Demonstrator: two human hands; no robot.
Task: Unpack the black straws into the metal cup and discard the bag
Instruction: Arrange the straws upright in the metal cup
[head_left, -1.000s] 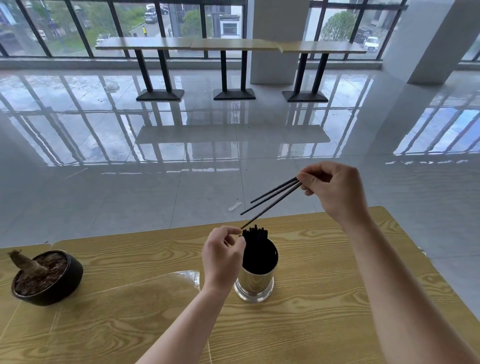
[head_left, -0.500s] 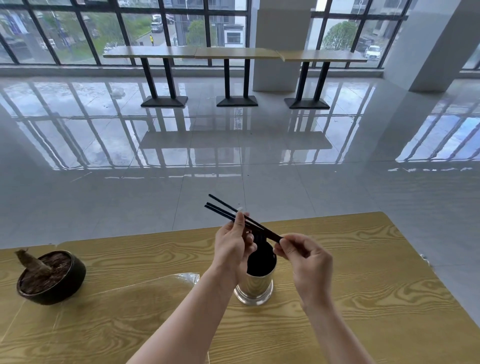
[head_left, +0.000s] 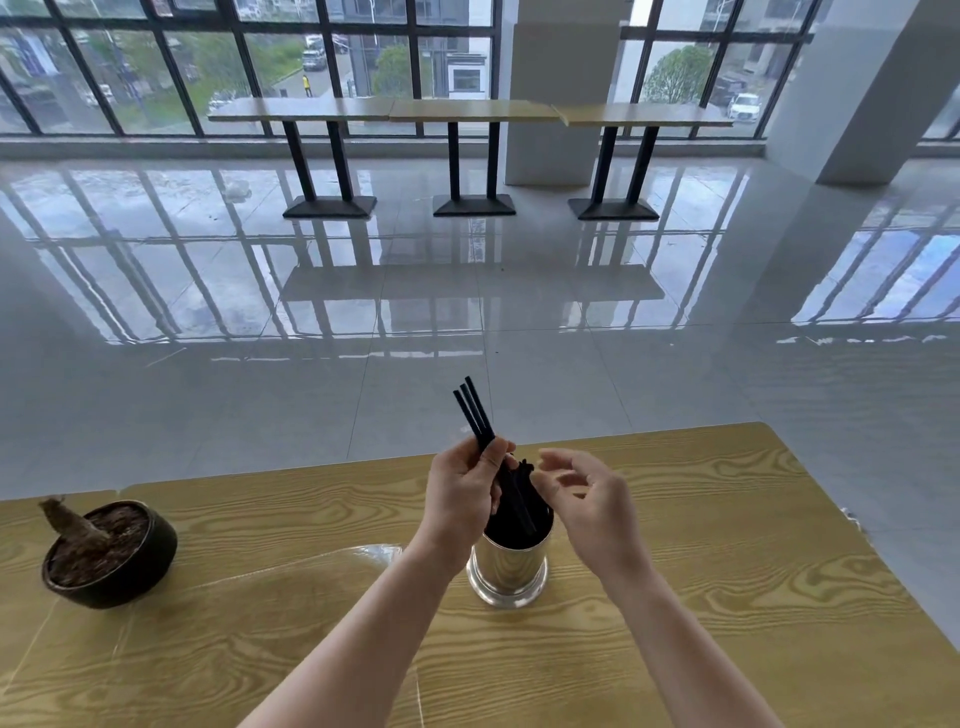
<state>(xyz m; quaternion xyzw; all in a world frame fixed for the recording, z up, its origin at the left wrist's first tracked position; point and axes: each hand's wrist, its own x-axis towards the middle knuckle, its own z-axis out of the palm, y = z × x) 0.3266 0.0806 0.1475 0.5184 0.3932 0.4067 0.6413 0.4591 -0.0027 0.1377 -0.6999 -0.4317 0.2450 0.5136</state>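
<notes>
The tabletop (head_left: 753, 545) lay open right of the metal cup (head_left: 511, 569), its mouth crowded by black straws (head_left: 474, 413), the left hand (head_left: 460, 496) and right hand (head_left: 589, 501); a plant pot (head_left: 135, 577) stood well left.

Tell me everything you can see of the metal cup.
The metal cup is a shiny, silvery cylinder with a flared foot, and its wall mirrors the wood grain. It stands upright on the wooden table. Its mouth looks dark, packed with black straws. The left hand pinches three more straws, tilted, with their lower ends dipping into the mouth. That hand hides the rim's left side, so contact cannot be told. The right hand hovers open beside the rim.
</notes>
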